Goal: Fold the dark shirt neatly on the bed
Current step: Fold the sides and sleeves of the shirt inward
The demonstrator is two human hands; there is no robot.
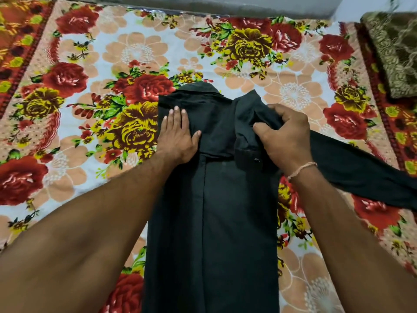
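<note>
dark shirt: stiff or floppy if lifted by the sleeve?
Likely floppy: the dark shirt bunches where the right hand grips it. Probably light, since the sleeve drapes flat. The left hand pressing suggests it shifts easily.

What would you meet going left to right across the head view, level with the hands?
Floral bedsheet → left hand pressing flat → dark shirt → right hand gripping bunched fabric → loose sleeve.

shirt hem [209, 306] past bottom edge
</note>
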